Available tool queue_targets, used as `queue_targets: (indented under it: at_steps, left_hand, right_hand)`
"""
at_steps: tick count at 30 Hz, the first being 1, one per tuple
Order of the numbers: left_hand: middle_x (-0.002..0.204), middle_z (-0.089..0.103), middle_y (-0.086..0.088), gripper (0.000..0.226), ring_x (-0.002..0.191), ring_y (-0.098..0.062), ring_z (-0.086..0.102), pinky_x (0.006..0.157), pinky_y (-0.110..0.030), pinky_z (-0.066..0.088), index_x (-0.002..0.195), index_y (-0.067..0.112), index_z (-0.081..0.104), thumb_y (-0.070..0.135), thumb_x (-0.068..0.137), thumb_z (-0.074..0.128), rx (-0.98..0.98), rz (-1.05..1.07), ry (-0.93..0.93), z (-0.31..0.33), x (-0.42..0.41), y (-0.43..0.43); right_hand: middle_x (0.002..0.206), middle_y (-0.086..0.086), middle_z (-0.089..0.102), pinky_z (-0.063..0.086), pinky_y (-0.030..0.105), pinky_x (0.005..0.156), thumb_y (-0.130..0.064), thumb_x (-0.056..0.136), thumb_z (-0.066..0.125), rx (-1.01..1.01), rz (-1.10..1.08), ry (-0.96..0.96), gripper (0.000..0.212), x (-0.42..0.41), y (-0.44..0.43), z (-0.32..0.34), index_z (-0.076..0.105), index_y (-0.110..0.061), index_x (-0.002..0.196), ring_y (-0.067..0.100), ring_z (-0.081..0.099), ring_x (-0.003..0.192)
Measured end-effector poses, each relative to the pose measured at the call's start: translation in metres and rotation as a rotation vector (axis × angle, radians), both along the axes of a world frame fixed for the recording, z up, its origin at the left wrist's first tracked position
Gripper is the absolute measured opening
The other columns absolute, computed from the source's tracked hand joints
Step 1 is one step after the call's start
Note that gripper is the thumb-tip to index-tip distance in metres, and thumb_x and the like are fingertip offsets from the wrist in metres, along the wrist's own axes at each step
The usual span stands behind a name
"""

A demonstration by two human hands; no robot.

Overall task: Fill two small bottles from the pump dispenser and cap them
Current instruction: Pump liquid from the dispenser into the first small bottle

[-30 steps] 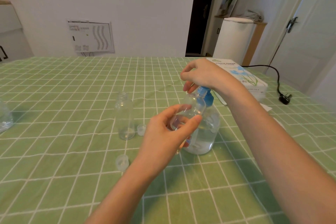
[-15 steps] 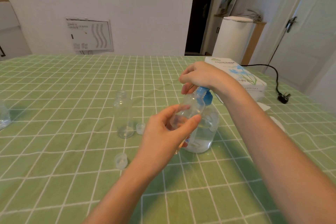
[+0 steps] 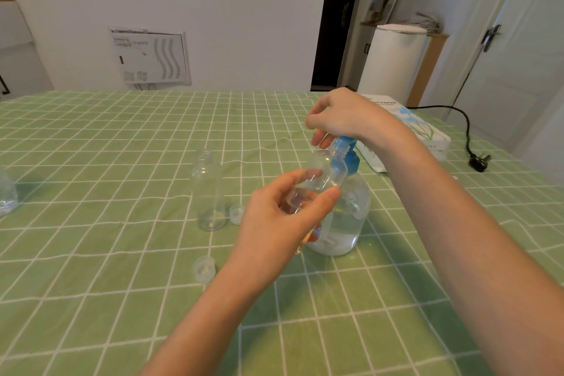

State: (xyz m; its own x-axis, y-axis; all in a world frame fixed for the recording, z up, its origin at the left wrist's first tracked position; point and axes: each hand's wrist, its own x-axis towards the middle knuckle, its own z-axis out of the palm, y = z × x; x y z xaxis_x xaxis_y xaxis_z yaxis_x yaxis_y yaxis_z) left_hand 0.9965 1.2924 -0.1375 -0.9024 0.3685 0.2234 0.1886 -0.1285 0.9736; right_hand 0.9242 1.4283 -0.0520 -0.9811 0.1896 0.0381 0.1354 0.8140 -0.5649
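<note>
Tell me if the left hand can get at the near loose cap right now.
Probably not yet: the near cap lies uncovered beside the forearm, but the left hand grips the small bottle.

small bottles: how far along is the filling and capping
Nothing is finished. In hand: the left hand holds one small bottle tilted at the pump dispenser spout, right hand on the pump head. To do: the second bottle stands open, seemingly near empty; both caps lie on the tablecloth.
</note>
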Motion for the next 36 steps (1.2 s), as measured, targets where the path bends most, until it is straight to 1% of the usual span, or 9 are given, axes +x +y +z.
queue_targets:
  at_steps: [5,8,11,16,21,27,31,34,36]
  left_hand:
    - [0.068,0.064,0.002,0.024,0.053,-0.009,0.055,0.044,-0.013,0.044,0.100,0.028,0.066,0.024,0.077,0.069,0.023,0.009,-0.005,0.001,0.001,0.001]
    - [0.064,0.064,0.006,0.021,0.053,-0.006,0.055,0.044,-0.013,0.045,0.098,0.029,0.066,0.024,0.077,0.070,0.021,0.012,-0.008,0.000,0.001,0.001]
    - [0.057,0.061,0.009,0.020,0.047,-0.003,0.052,0.045,-0.015,0.047,0.097,0.027,0.067,0.023,0.078,0.070,0.009,0.010,-0.006,-0.002,0.001,0.002]
    - [0.057,0.061,0.009,0.025,0.047,-0.004,0.052,0.047,-0.016,0.048,0.101,0.028,0.067,0.029,0.076,0.070,-0.025,0.030,0.008,-0.004,0.000,0.000]
    - [0.065,0.065,0.007,0.024,0.054,-0.006,0.056,0.049,-0.019,0.051,0.100,0.028,0.067,0.027,0.077,0.070,-0.020,0.023,0.000,-0.003,0.000,0.001]
    - [0.076,0.070,-0.006,0.022,0.056,-0.010,0.059,0.045,-0.015,0.046,0.098,0.029,0.066,0.025,0.077,0.070,0.007,0.016,-0.009,0.001,0.002,0.000]
    - [0.075,0.067,-0.013,0.021,0.055,-0.009,0.056,0.045,-0.015,0.047,0.098,0.029,0.066,0.025,0.077,0.070,0.006,0.011,-0.009,0.000,0.001,0.001]
    - [0.063,0.064,0.004,0.022,0.049,-0.005,0.054,0.045,-0.016,0.048,0.099,0.027,0.067,0.025,0.077,0.070,-0.012,0.013,-0.001,-0.002,0.001,0.000]
    - [0.060,0.063,0.009,0.024,0.049,-0.004,0.054,0.048,-0.018,0.050,0.101,0.026,0.066,0.027,0.077,0.070,-0.026,0.023,0.007,-0.004,0.001,0.000]
  right_hand:
    - [0.101,0.014,0.074,0.051,0.047,0.095,-0.016,0.089,0.052,0.005,0.009,-0.016,0.035,0.002,-0.002,-0.001,0.062,0.002,0.118,0.034,0.064,0.108]
    - [0.093,0.009,0.075,0.051,0.046,0.095,-0.015,0.090,0.053,0.000,0.010,-0.019,0.035,0.003,-0.001,-0.002,0.062,0.003,0.119,0.034,0.065,0.106]
    - [0.097,0.012,0.074,0.050,0.047,0.097,-0.014,0.089,0.053,-0.023,0.010,-0.030,0.036,0.004,-0.002,-0.007,0.061,0.005,0.119,0.027,0.067,0.088]
    - [0.088,0.005,0.075,0.051,0.044,0.096,-0.015,0.091,0.052,-0.039,0.007,-0.031,0.034,0.006,-0.003,-0.009,0.062,0.002,0.118,0.033,0.064,0.109]
    - [0.094,0.010,0.074,0.052,0.041,0.092,-0.017,0.090,0.053,-0.008,0.006,0.010,0.029,0.005,-0.002,-0.003,0.065,-0.001,0.111,0.029,0.067,0.102]
    - [0.077,-0.001,0.071,0.051,0.032,0.087,-0.015,0.090,0.051,-0.016,0.020,0.019,0.023,0.004,-0.002,0.000,0.065,-0.007,0.106,0.023,0.068,0.100]
    - [0.080,0.001,0.073,0.051,0.042,0.095,-0.012,0.090,0.051,-0.047,0.027,0.002,0.025,0.005,-0.002,-0.003,0.065,-0.003,0.109,0.027,0.067,0.104]
    - [0.083,0.006,0.074,0.048,0.050,0.098,-0.009,0.089,0.051,-0.080,0.023,-0.019,0.036,0.005,-0.002,-0.008,0.059,0.007,0.120,0.039,0.059,0.112]
    - [0.082,0.006,0.074,0.048,0.051,0.098,-0.010,0.089,0.051,-0.079,0.030,-0.025,0.036,0.005,-0.002,-0.010,0.059,0.008,0.119,0.040,0.059,0.113]
